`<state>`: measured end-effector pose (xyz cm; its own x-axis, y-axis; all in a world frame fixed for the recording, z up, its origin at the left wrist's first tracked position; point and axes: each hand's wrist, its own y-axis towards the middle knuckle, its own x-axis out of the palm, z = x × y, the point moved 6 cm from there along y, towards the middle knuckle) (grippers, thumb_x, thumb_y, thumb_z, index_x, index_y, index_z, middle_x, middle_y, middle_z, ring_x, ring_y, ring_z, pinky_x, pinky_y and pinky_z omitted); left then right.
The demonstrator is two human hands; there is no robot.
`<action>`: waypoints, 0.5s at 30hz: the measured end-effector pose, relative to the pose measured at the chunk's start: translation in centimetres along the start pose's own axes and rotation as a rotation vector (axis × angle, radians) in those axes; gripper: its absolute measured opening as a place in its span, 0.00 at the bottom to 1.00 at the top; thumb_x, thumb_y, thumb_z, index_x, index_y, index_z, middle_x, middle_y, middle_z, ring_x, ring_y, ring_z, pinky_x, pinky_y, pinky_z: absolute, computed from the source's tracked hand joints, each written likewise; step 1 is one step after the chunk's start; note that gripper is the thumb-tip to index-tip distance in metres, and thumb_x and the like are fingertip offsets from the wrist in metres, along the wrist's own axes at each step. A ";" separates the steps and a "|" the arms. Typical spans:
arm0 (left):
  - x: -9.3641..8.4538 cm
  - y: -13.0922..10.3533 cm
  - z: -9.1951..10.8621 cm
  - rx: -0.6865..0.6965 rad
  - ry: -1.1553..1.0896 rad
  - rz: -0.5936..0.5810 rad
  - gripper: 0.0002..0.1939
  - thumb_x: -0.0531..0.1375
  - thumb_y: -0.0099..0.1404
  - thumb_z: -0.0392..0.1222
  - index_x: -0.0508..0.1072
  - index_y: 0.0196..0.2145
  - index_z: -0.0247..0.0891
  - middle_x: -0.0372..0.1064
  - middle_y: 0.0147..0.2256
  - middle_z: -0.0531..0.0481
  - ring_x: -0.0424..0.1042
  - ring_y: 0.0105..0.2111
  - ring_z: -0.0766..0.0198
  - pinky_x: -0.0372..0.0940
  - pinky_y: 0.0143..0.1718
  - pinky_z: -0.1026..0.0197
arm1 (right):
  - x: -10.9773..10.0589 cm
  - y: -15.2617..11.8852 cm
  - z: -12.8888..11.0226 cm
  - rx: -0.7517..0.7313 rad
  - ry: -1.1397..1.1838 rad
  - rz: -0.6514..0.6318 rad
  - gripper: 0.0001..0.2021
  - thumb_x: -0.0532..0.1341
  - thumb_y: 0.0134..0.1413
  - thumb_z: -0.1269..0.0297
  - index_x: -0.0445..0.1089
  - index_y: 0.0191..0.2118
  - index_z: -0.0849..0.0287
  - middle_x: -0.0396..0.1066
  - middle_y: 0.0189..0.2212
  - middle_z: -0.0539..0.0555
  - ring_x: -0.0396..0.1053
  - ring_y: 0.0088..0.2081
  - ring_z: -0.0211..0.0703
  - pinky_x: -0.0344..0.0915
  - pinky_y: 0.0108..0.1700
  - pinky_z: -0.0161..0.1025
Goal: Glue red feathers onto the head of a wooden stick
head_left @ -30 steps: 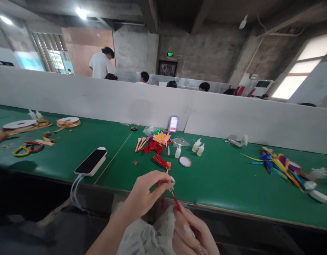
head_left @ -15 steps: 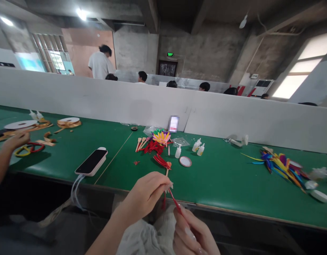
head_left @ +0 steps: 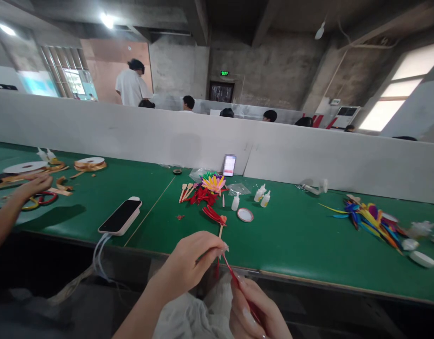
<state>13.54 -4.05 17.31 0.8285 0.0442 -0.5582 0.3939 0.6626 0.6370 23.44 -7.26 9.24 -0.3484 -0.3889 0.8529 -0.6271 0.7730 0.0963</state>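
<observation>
My left hand (head_left: 197,256) is closed near the table's front edge, its fingertips pinching one end of a thin red strip (head_left: 229,267). Lower and to the right, my right hand (head_left: 254,308) is closed round the other end of that strip. Just beyond my left fingertips a wooden stick (head_left: 221,230) bears a bundle of red feathers (head_left: 212,215) on the green table (head_left: 301,240). A red tassel-like piece (head_left: 217,267) hangs below my left fingers. What my left palm covers is hidden.
Red feathers (head_left: 203,196), yellow and pink feathers (head_left: 214,182), glue bottles (head_left: 235,202) and a round lid (head_left: 245,215) lie ahead. At left are a phone (head_left: 121,216) and another person's hand (head_left: 35,184) by scissors (head_left: 47,197). Colourful feathers (head_left: 372,221) lie right.
My right hand has shifted very slightly, with the red strip still between both hands. The other person's hand at the left has moved to the right, over the scissors.
</observation>
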 end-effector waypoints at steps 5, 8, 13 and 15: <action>0.3 -0.6 -0.3 -0.070 -0.009 -0.087 0.03 0.59 0.60 0.36 0.67 0.34 0.39 0.68 0.30 0.53 0.68 0.32 0.69 0.62 0.34 0.69 | -0.8 -0.5 0.6 0.022 -0.102 0.095 0.21 0.60 0.52 0.54 0.61 0.15 0.61 0.45 0.04 0.40 0.40 0.07 0.25 0.41 0.11 0.25; 0.1 -1.3 -1.0 -0.169 -0.026 -0.110 0.06 0.59 0.60 0.38 0.66 0.25 0.38 0.65 0.24 0.54 0.65 0.26 0.70 0.59 0.27 0.69 | -1.8 -1.0 -0.3 -0.021 -0.225 0.209 0.29 0.52 0.51 0.40 0.62 0.14 0.60 0.52 0.05 0.45 0.47 0.08 0.27 0.45 0.12 0.27; 0.7 -2.9 -3.9 -0.570 -0.297 0.096 0.13 0.55 0.61 0.48 0.63 0.24 0.39 0.57 0.14 0.59 0.59 0.14 0.72 0.55 0.17 0.70 | -2.7 -0.9 -2.9 -0.209 -0.473 0.224 0.30 0.59 0.40 0.37 0.72 0.39 0.61 0.73 0.20 0.53 0.69 0.19 0.37 0.63 0.22 0.31; 2.5 -3.5 -4.5 -0.681 -0.401 0.132 0.13 0.54 0.61 0.49 0.62 0.25 0.39 0.57 0.13 0.59 0.61 0.14 0.70 0.57 0.18 0.69 | -2.9 -0.5 -3.5 -0.304 -0.656 0.259 0.26 0.66 0.41 0.49 0.69 0.47 0.55 0.75 0.39 0.56 0.72 0.38 0.43 0.67 0.40 0.37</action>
<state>12.47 -2.85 11.28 0.9823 -0.0321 -0.1846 0.0601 0.9872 0.1477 27.19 -4.76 8.47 -0.8595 -0.3212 0.3977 -0.2830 0.9468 0.1531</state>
